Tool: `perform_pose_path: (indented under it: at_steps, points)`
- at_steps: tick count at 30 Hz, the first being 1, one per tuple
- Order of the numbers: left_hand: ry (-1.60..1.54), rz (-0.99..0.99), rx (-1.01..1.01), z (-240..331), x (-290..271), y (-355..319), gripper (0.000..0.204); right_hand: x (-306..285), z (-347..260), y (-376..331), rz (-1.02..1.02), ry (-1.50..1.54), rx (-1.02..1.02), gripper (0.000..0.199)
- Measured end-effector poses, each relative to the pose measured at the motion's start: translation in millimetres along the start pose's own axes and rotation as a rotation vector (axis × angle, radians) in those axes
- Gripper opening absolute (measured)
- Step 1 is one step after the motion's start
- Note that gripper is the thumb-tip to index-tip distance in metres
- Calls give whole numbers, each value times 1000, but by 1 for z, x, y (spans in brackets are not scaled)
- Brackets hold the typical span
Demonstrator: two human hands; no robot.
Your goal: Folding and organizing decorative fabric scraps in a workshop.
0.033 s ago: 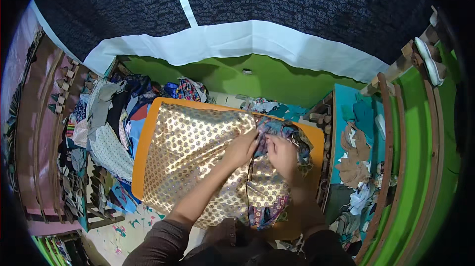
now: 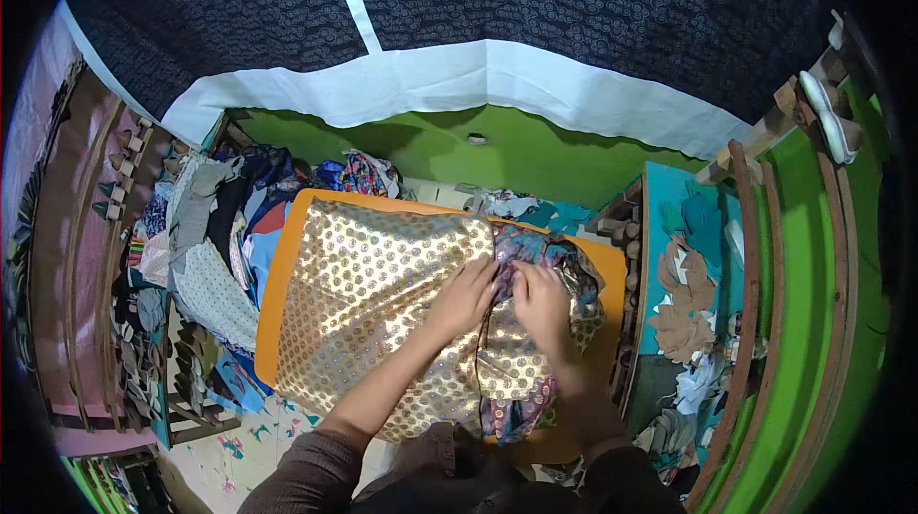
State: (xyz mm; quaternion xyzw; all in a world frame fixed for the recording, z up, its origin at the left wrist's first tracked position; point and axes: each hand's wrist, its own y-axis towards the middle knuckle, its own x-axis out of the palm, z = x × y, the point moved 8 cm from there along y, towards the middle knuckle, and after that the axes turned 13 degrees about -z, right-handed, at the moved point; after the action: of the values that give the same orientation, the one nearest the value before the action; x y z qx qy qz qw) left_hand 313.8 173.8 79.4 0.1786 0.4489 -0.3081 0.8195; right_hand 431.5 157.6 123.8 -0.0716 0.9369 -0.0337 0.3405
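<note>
A gold cloth with small round dots (image 2: 368, 284) is spread over an orange table (image 2: 277, 308). Toward its right side runs a dark seam or fold, with blue and purple patterned fabric (image 2: 524, 244) bunched at the far end. My left hand (image 2: 464, 298) lies on the gold cloth just left of that seam, fingers stretched toward it. Beside it, my right hand (image 2: 542, 304) is closed, thumb and fingers pinching the patterned fabric at the seam. More of the purple and blue fabric (image 2: 521, 415) shows at the near edge.
Heaped garments and cloth (image 2: 206, 275) crowd the left of the table. At the right, a teal surface (image 2: 669, 218) holds brown and white scraps (image 2: 684, 313). Wooden rails (image 2: 746, 323) stand along the green right wall. A dark patterned curtain (image 2: 574, 17) hangs ahead.
Both hands stay at the seam with only a slight shift of the fingers. The bunched patterned fabric has moved a little under them.
</note>
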Motion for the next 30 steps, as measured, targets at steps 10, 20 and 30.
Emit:
perform_pose_path:
  at_steps: [10, 20, 30]
  points:
    - [275, -352, 11, 43, 66, -177, 54, 125, 8, -75, -161, -534, -78, 53]
    - [342, -240, 85, 7, 50, -335, 48, 205, -31, -197, -138, -502, 91, 54]
    - [173, 168, -349, -123, -34, -459, 67, 226, -21, -333, 508, -139, 380, 58]
